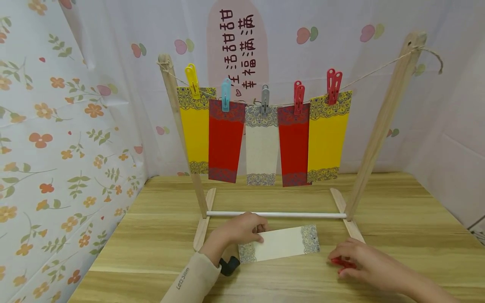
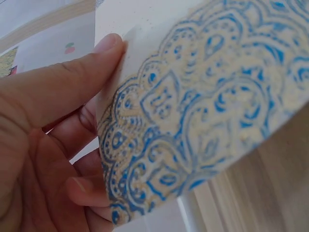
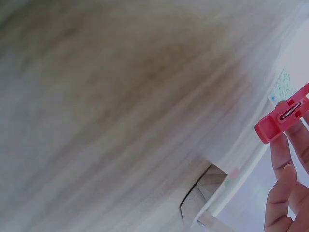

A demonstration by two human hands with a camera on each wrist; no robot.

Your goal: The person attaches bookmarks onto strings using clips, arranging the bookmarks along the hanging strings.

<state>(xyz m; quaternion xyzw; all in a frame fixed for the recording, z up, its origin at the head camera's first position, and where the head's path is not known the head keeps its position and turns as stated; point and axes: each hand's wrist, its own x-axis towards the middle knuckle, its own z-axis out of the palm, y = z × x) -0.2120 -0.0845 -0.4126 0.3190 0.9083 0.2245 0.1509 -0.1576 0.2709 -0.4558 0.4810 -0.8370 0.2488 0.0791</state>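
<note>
My left hand [image 1: 244,230] pinches a cream paper card [image 1: 282,243] near its left end, thumb on top and fingers beneath. Blue and gold lace patterns band both ends of the card, filling much of the left wrist view. To the right of the card, my right hand [image 1: 361,263] holds a red clothespin [image 3: 284,116] between thumb and fingers. Behind both hands, a string [image 1: 373,68] between two wooden posts carries a row of hanging cards, including a white card [image 1: 262,147] under a grey clothespin [image 1: 265,100].
The wooden stand has a right post [image 1: 386,122], a left post [image 1: 178,113] and a white crossbar [image 1: 278,215] just beyond the hands. Two red cards and two yellow cards also hang there; the far-right yellow card [image 1: 327,139] hangs from a red clothespin [image 1: 334,86]. Patterned cloth surrounds the wooden table [image 1: 151,252].
</note>
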